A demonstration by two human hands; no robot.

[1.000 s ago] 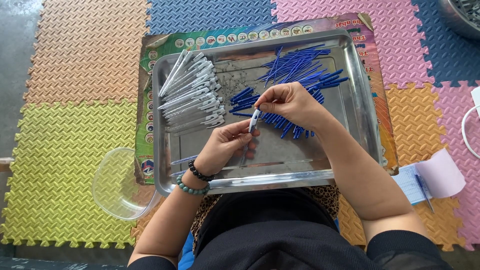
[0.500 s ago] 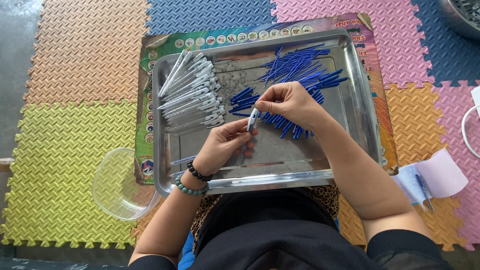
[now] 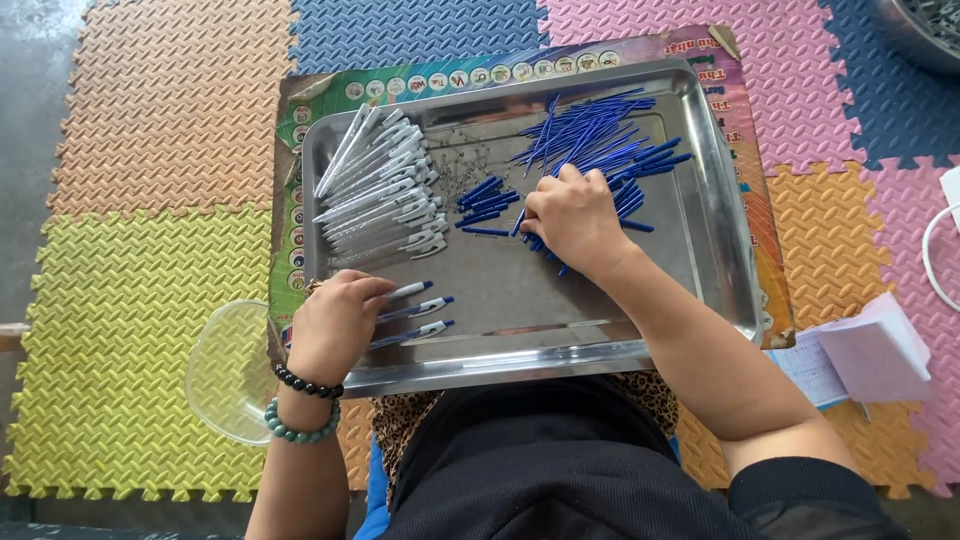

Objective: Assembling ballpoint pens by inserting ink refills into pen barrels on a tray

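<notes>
A steel tray (image 3: 725,240) rests on my lap. My left hand (image 3: 335,325) sits at the tray's near left corner, fingers on a white pen (image 3: 408,291) that lies beside two other finished pens (image 3: 415,320). My right hand (image 3: 570,215) reaches into the pile of thin blue refills (image 3: 590,135) in the middle of the tray; its fingertips are hidden among them. A row of white pen barrels (image 3: 385,190) fills the tray's far left. Short blue pen tips (image 3: 485,195) and small springs (image 3: 465,160) lie between barrels and refills.
A clear plastic bowl (image 3: 225,370) sits on the foam mat left of the tray. A colourful printed board (image 3: 750,130) lies under the tray. White paper and a notepad (image 3: 870,350) are at the right. A metal basin's edge (image 3: 920,30) shows top right.
Both hands were together over the tray's middle, fitting a pen. Now the left hand has moved to the near left corner with the pen, and the right hand has gone to the refills.
</notes>
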